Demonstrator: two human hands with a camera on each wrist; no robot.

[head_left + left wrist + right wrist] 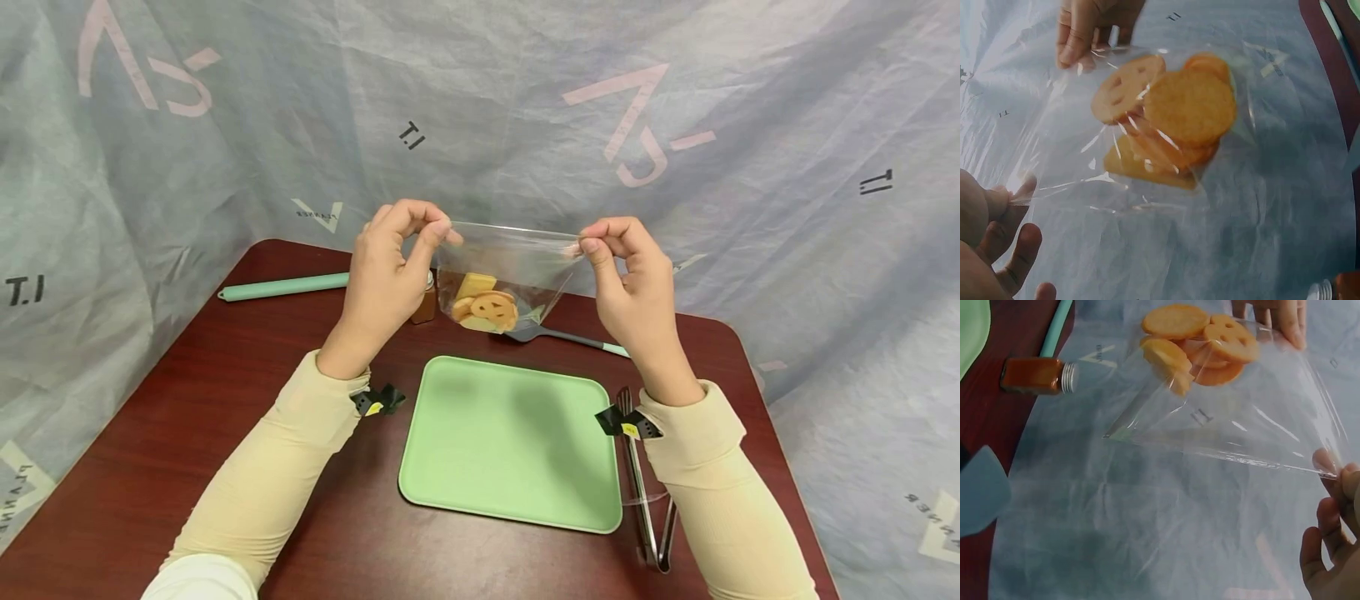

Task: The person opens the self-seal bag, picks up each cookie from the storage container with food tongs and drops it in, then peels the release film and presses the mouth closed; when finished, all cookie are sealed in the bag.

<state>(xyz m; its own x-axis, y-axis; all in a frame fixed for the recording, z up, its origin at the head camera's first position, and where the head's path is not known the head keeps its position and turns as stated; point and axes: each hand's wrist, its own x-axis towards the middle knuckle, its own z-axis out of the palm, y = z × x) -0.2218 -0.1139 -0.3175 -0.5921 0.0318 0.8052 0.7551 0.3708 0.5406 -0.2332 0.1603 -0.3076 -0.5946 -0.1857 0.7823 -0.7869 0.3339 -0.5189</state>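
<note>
A clear plastic bag (517, 260) hangs stretched between both hands above the back of the table. My left hand (390, 262) pinches its upper left corner between thumb and fingers. At the upper right corner, my right hand (637, 279) pinches the film the same way. Several flat orange and yellow food-like pieces lie in the bottom of the bag, including a round one with a cut-out face (491, 310). A plain round orange piece (1190, 107) shows large in the left wrist view. Whether the bag's mouth is parted, I cannot tell.
A light green tray (510, 442) lies below the hands. Metal tongs (643, 492) rest along its right side. Behind are a grey spatula (562, 335), a reddish-brown jar with a metal cap (1032, 375) and a mint-green rod (285, 287). Grey cloth (480, 108) hangs beyond the table.
</note>
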